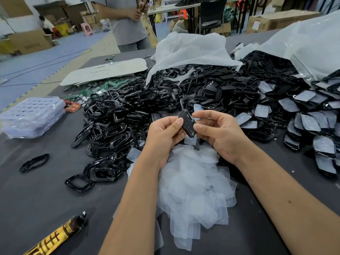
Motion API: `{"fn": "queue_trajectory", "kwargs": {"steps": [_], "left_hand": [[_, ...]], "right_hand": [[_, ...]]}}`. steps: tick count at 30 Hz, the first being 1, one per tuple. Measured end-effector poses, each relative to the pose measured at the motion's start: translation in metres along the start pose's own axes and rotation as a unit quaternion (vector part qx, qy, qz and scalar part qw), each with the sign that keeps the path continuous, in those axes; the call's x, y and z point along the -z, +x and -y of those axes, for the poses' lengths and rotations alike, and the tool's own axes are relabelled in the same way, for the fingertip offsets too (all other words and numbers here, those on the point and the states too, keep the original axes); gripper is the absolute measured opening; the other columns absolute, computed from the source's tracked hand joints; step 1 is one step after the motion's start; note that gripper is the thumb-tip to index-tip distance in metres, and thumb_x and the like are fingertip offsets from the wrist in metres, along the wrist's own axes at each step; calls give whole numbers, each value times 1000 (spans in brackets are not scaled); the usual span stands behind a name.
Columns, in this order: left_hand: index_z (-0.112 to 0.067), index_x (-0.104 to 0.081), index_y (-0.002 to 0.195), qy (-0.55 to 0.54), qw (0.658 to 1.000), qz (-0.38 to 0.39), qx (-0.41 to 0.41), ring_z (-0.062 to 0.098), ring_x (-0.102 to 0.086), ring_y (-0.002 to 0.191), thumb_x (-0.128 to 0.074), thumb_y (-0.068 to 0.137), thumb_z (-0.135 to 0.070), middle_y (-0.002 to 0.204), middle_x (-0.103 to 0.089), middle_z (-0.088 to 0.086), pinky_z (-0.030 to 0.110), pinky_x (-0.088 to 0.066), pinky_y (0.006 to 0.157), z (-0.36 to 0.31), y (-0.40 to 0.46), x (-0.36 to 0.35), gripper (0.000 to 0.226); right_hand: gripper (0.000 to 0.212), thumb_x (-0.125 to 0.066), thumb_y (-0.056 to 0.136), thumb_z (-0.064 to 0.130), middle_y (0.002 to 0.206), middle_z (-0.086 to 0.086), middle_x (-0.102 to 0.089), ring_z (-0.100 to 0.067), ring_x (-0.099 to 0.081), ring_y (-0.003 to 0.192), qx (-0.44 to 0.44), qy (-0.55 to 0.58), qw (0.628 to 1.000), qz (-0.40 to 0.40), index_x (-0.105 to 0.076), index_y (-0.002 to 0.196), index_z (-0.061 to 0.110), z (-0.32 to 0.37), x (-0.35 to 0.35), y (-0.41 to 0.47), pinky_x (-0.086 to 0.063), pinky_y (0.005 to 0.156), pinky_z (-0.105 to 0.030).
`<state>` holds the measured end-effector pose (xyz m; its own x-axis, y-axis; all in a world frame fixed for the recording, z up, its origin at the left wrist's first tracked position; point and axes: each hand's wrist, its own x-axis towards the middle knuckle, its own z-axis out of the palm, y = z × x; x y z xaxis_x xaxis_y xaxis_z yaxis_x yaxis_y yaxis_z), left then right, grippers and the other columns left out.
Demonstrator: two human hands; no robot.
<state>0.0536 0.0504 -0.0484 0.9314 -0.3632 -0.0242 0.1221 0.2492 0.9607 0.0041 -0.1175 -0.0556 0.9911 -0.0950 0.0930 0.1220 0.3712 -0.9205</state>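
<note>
Two hands meet on one small black key shell [187, 124], held in the air just above the far edge of the film heap [193, 181]. Our left hand [164, 134] curls round its left side with the thumb pressed on the rim. Our right hand [219, 132] pinches its right side between thumb and forefinger. The shell is matt, rounded and oblong, and it is tilted.

The film heap is a loose drift of thin, milky, translucent pieces with rounded corners, lying under our wrists. Left of the heap and beyond it sprawls a pile of glossy black frames [117, 115], hollow rounded loops, with a few lying apart. Beyond the heap to the right lie matt black button pads [230, 89], and farther right are shells with pale grey backs [311, 124].

Behind the heap a crumpled white bag [191, 50] spills frames from its mouth. Far right of the heap a clear plastic bag [312, 41] spills more black parts. Far left of the heap sits a stack of clear dimpled trays [31, 115], with green circuit boards [103, 87] beyond it.

The dark grey table [36, 199] shows as a broad flat stretch left of the heap. On it, toward us, lies a brown-and-gold wrapper [55, 236].
</note>
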Motion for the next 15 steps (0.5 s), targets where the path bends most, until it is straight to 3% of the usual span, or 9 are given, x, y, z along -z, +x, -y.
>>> {"fn": "queue_trajectory", "kwargs": {"steps": [7, 10, 15], "left_hand": [[-1, -71, 105, -2, 1000, 23, 14, 26, -55, 88, -55, 104, -9, 96, -68, 16, 28, -54, 78, -4, -4, 0, 18], [0, -70, 105, -6, 999, 46, 14, 27, -51, 90, -53, 105, -9, 100, -64, 19, 25, -56, 76, -5, -5, 0, 19], [-1, -69, 105, -11, 998, 54, 9, 20, -59, 86, -51, 106, -10, 95, -69, 14, 29, -57, 83, -7, -5, 1, 19]], "right_hand": [[39, -78, 71, 3, 84, -3, -76, -15, -72, 78, -14, 10, 999, 47, -74, 109, 12, 3, 3, -2, -60, 77, -25], [39, -76, 72, 1, 85, -4, -76, -16, -72, 78, -12, 17, 998, 59, -74, 110, 11, 3, 5, -2, -60, 78, -26], [40, -76, 72, 1, 88, -6, -78, -17, -74, 79, -16, 26, 998, 63, -73, 110, 10, 5, 4, -2, -61, 77, -25]]}}
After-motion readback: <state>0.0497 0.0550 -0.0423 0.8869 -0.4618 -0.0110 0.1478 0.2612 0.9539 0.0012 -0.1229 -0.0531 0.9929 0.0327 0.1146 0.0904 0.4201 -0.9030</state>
